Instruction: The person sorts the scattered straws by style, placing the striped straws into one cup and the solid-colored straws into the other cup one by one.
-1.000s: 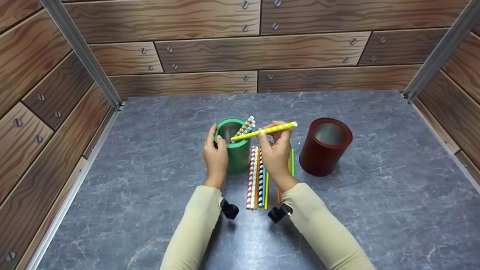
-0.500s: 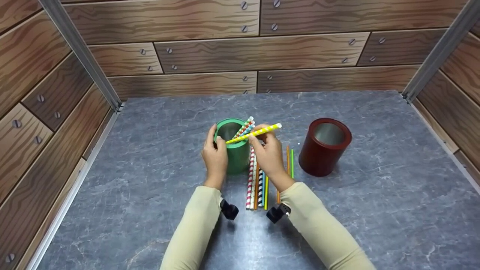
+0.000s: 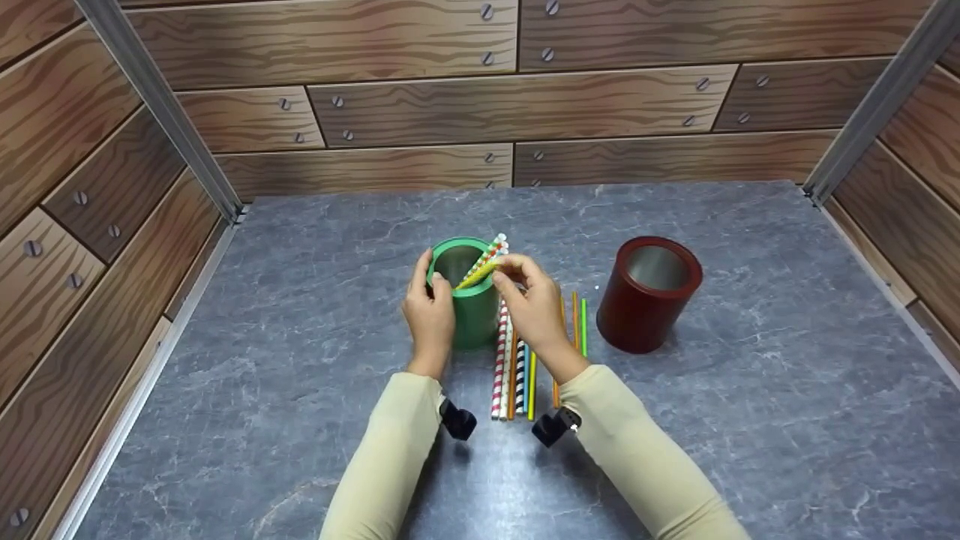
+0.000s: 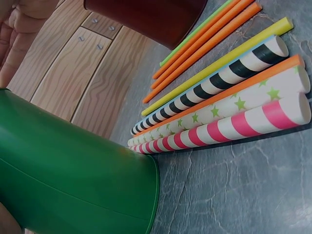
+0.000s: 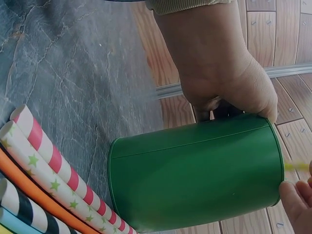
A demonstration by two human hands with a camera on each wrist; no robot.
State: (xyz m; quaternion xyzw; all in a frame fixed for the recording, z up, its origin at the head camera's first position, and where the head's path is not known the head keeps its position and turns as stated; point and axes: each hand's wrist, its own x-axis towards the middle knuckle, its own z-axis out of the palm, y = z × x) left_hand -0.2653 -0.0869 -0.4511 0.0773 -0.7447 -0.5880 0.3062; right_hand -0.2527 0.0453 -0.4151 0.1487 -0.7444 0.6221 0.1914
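My left hand (image 3: 430, 319) grips the green cylindrical cup (image 3: 475, 319) at its left side, the thumb at the rim. With thumb and fingers my right hand (image 3: 534, 307) pinches a yellow-and-white paper straw (image 3: 478, 276) at the cup's right rim. The straw slants down into the mouth and looks blurred. Several patterned straws (image 3: 496, 244) lean in the cup against the right rim. In the right wrist view the cup's wall (image 5: 195, 170) hides the straw's lower part.
A dark red cup (image 3: 645, 307) stands to the right. Between the cups several straws lie side by side on the grey marbled table (image 3: 300, 337): a pink-striped straw (image 4: 224, 126), a green-star straw (image 4: 239, 103), a black-striped straw (image 4: 209, 87) and plain coloured ones. Wood-patterned walls (image 3: 420, 105) surround the table.
My right hand has moved left to the green cup, and the yellow straw has slid leftward and down into its mouth. My left hand keeps its hold on the cup.
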